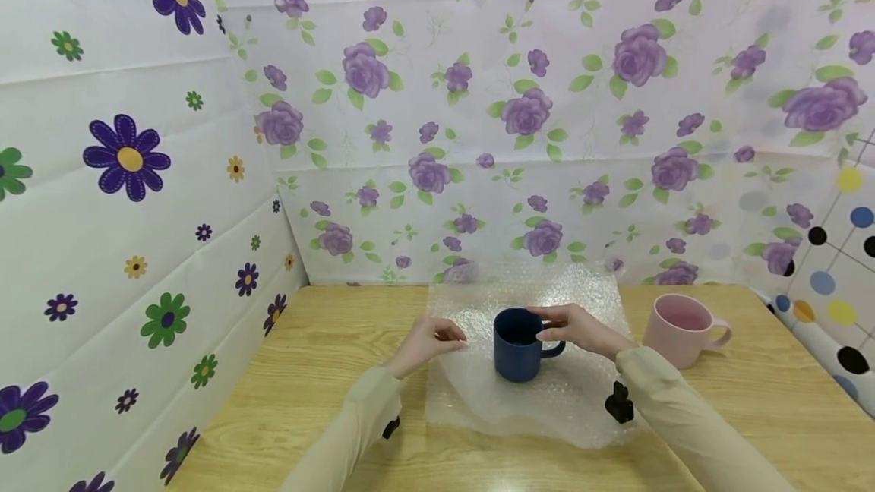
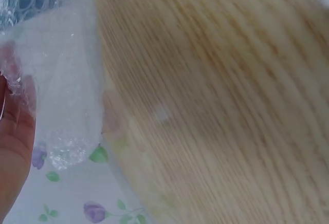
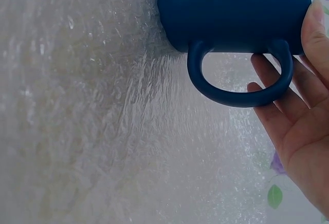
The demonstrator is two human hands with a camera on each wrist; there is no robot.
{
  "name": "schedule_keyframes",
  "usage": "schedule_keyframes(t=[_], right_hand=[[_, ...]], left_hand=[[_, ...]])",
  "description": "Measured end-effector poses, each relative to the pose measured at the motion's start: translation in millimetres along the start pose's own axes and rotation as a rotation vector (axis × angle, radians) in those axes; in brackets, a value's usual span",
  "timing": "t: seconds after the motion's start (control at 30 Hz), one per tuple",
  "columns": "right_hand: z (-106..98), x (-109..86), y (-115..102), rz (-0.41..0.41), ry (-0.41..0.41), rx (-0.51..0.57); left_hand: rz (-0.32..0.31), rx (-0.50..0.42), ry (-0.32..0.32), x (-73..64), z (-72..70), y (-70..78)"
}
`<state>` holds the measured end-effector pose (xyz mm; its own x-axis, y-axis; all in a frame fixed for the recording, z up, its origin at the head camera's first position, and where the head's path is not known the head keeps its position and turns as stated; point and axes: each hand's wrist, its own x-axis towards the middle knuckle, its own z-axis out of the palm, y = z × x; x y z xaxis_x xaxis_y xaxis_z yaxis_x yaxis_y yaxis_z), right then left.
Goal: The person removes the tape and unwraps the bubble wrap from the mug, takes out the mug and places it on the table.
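A dark blue mug [image 1: 517, 348] stands upright on a sheet of clear bubble wrap [image 1: 478, 416], its handle toward the right. My right hand [image 1: 577, 327] holds the mug at its rim, fingers reaching over the back and thumb on the near right side. In the right wrist view, fingers [image 3: 282, 108] show behind the handle [image 3: 226, 96]. At the sheet's left side, my left hand [image 1: 427, 342] pinches the edge of the bubble wrap. Wrap partly covers those fingertips in the left wrist view, where the sheet [image 2: 69, 75] hangs over them.
To the right, beside the wrap, a pink mug [image 1: 683, 329] stands on the wooden table [image 1: 328, 401]. Flowered cloth [image 1: 424, 135] hangs behind the table, and another patterned cloth [image 1: 130, 234] borders the left. The sheet's back edge reaches up against the rear cloth.
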<state>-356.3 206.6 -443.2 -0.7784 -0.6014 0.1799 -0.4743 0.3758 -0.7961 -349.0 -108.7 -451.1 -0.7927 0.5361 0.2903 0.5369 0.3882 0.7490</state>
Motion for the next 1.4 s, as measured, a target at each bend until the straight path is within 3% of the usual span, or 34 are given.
schedule_keyframes(t=[0.37,0.53,0.7,0.97,1.4], right_hand=[[0.6,-0.4,0.8,0.006,0.001,0.012],[1.0,-0.5,2.5,0.02,-0.002,0.017],[1.5,-2.0,1.3,0.035,-0.009,0.034],[2.9,-2.6,-0.3,0.027,0.009,0.053],[4.3,-4.0,4.5,0.107,0.039,0.118]], left_hand=[[0.009,-0.083,-0.251,-16.2,-8.8,-19.6],[-0.009,-0.106,-0.321,-23.5,-11.4,-24.6],[-0.003,-0.166,-0.357,-30.4,-10.5,-24.4],[-0.134,-0.098,-0.352,-37.4,-4.2,-23.5],[-0.12,-0.088,-0.348,-41.6,-0.8,-32.5]])
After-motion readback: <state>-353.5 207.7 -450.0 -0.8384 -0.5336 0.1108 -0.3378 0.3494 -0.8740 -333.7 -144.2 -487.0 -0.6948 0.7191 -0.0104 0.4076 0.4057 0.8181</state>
